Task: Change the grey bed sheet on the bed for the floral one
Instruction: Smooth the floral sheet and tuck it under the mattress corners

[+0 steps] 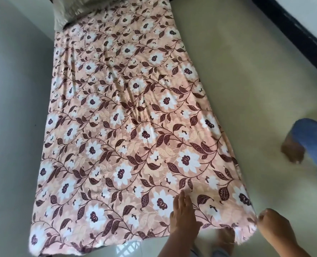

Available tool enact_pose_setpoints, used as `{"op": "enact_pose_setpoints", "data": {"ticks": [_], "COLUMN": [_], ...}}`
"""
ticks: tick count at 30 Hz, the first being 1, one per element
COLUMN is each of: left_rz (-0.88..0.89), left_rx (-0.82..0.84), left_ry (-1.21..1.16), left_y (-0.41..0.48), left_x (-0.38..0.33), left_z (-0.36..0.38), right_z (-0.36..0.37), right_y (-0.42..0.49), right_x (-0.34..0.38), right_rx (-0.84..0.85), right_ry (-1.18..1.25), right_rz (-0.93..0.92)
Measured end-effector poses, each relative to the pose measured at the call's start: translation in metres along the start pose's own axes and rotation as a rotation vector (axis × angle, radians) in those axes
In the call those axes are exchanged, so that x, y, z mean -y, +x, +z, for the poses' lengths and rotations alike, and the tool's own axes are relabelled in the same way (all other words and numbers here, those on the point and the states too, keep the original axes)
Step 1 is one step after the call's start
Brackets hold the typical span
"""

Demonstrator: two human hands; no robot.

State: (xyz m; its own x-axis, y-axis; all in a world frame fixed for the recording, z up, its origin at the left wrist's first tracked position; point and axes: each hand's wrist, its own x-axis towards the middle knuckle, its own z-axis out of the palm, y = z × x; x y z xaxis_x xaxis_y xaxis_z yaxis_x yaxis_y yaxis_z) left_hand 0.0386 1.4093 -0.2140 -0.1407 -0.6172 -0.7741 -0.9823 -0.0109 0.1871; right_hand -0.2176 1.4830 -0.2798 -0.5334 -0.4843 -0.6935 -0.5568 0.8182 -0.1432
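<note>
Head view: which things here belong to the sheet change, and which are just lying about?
Job: floral sheet, spread out; left hand flat on it; right hand gripping its near corner.
Lying about: pillow at the far end; another person's foot on the floor.

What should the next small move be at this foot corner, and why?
Probably pull the floral sheet taut and tuck its corner: the right hand pinches that loose corner, the left hand lies flat on the sheet, and the near edge hangs untucked.
</note>
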Motion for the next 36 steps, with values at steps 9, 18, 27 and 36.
{"op": "enact_pose_setpoints", "data": {"ticks": [9,18,27,36], "left_rz": [-0.005,0.068,0.154,0.032], "left_rx": [-0.212,-0.231,0.097,-0.14], "left_ry": [-0.009,0.011,-0.054,-0.358], "left_y": [0.018,0.025,0.017,-0.018], "left_x": [0.028,0.032,0.033,0.046], "left_z": [0.008,0.009,-0.005,-0.058], "right_z": [-0.007,-0.012,-0.024,-0.069], "right_y": [-0.001,0.003,-0.004,-0.056], "right_x": [0.072,0.066,0.065,0.148], "right_rx": [-0.101,-0.077,-0.086,-0.089], "right_ry": [0.112,0.147,-0.028,-0.245], "right_rz": [-0.282,-0.257,-0.232,-0.513]}}
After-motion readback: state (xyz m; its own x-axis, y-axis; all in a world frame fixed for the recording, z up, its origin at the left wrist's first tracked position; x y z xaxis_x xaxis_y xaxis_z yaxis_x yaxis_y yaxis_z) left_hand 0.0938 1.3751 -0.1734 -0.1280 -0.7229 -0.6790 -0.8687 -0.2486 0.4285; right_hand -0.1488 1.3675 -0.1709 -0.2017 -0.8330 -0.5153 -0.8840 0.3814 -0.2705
